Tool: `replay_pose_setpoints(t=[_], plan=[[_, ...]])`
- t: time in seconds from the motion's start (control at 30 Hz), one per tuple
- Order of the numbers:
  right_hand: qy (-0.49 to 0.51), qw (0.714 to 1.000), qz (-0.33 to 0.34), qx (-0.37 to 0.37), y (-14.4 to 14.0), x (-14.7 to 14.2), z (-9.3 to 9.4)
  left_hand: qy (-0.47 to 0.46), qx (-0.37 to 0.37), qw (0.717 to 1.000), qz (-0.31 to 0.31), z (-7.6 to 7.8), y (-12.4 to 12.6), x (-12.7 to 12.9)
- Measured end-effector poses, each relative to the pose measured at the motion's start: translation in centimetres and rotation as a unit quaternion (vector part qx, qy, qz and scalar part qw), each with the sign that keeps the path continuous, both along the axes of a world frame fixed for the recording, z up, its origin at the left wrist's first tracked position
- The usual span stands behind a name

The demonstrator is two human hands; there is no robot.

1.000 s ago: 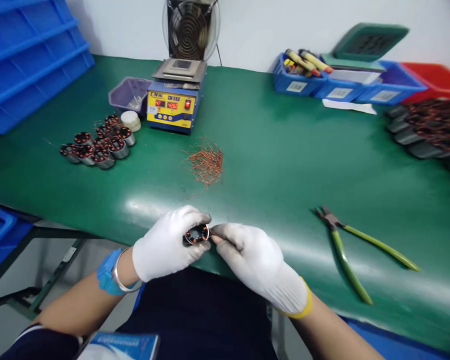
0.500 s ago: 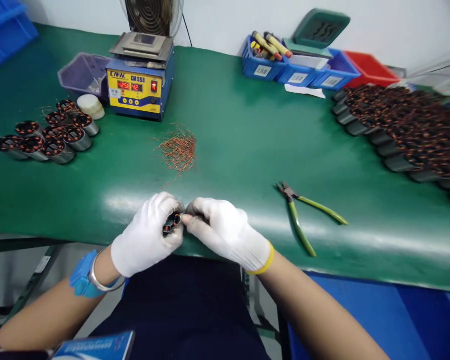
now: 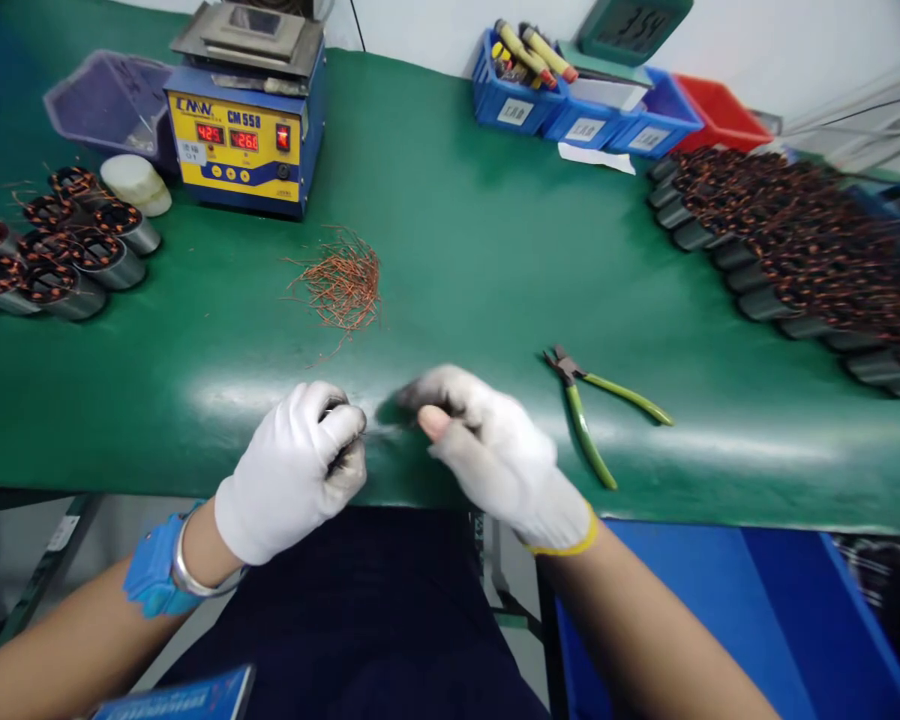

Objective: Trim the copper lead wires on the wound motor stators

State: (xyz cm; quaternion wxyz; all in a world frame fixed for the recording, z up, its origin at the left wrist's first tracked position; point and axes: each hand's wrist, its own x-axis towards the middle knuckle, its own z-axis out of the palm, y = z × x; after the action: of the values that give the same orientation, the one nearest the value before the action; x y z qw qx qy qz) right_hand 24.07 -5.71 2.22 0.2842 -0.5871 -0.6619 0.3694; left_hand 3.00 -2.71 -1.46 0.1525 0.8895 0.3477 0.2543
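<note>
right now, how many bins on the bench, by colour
blue bins: 3
red bin: 1
purple bin: 1
total: 5

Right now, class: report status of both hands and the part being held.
Left hand closed round small wound coil part, mostly hidden. Right hand beside it, fingertips pinched, grip unclear. Green-handled pliers lie right; wire offcuts beyond.

Two gloved hands (image 3: 292, 470), one pair of pliers (image 3: 596, 415), three blue bins (image 3: 585, 115)
</note>
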Motion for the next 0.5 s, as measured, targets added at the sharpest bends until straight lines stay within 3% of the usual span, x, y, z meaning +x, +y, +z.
replay_pose_setpoints(t=[0.07,0.1,0.2,0.27,0.4,0.5], plan=[[0.004,0.999,-0.002,0.033,0.9,0.6,1.1,0.008,-0.001,1.0,-0.004,0.0,0.0,-0.1],[-0.009,1.0,0.019,0.0,1.5,0.6,1.5,0.01,0.0,1.0,-0.007,0.0,0.0,-0.1],[-0.055,0.969,0.132,-0.202,3.4,-0.3,2.0,0.015,0.004,1.0,-0.014,-0.1,0.0,-0.3],[-0.028,0.942,0.182,-0.281,4.2,-1.2,1.5,0.016,0.009,1.0,-0.012,-0.2,0.1,-0.3],[0.104,0.93,0.165,-0.313,4.1,-2.2,0.0,0.015,0.007,1.0,0.01,0.0,0.0,0.0],[0.089,0.946,0.137,-0.279,3.2,-2.2,-0.4,0.005,-0.019,1.0,0.021,0.3,-0.3,-0.1]])
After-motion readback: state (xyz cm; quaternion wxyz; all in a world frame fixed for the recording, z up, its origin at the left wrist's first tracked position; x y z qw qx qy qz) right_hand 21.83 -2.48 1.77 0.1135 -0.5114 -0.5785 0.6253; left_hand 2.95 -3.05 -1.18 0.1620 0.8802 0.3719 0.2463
